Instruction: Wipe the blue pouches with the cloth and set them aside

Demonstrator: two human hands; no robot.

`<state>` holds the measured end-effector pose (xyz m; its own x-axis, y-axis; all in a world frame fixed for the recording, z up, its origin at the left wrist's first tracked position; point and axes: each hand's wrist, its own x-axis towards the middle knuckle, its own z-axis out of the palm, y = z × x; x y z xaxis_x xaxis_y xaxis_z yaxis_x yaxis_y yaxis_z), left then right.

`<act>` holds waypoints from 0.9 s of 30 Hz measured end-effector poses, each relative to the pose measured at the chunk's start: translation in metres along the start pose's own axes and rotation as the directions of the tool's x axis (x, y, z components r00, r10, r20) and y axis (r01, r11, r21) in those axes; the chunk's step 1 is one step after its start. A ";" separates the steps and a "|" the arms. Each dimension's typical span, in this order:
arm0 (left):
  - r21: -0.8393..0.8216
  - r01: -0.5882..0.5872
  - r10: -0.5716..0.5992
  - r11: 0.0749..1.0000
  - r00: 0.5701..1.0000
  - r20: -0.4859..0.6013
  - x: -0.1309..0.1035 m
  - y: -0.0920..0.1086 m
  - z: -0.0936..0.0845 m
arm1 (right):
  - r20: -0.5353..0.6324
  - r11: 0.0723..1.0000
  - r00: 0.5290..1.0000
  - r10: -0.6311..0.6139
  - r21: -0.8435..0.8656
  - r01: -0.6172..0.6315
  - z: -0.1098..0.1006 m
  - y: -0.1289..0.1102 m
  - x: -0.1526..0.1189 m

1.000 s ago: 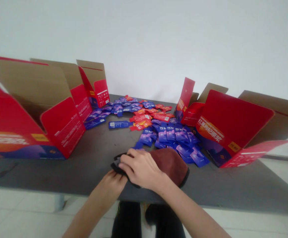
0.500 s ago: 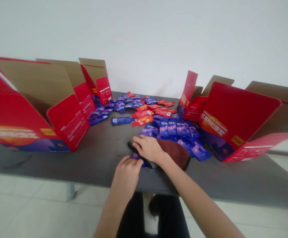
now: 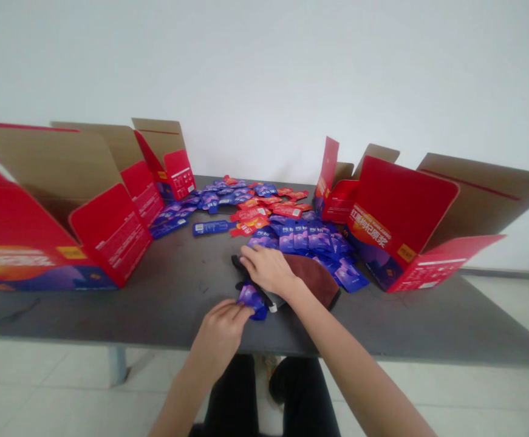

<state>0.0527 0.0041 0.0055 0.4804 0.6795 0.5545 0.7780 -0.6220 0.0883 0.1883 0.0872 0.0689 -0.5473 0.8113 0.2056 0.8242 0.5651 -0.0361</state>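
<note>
Near the table's front edge, my left hand is closed, pinching a purple-blue sachet between thumb and fingers. This sachet lies at the mouth of a brown cloth pouch with a black rim and a greyish lining. My right hand lies over the pouch's mouth, its fingers curled over the black rim. The right palm hides part of the opening. Behind the pouch spreads a pile of purple sachets, several of them touching its far side.
Open red cartons stand at the left and the right. Red sachets and blue ones lie toward the wall. A single blue sachet is left of them. The grey table ends close in front of me.
My left hand has drawn slightly back and left from the pouch, and more of the purple sachet shows. My right hand stays on the rim. The view has shifted a little.
</note>
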 end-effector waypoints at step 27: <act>0.034 0.017 -0.017 0.999 1.000 -0.002 -0.002 0.008 0.004 | 0.089 0.989 0.985 -0.149 0.009 0.149 0.019 -0.007 -0.022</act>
<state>0.0595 -0.0005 0.0012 0.4663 0.6893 0.5545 0.7995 -0.5966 0.0692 0.1918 0.0679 0.0455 -0.6746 0.7282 0.1211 0.7323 0.6808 -0.0143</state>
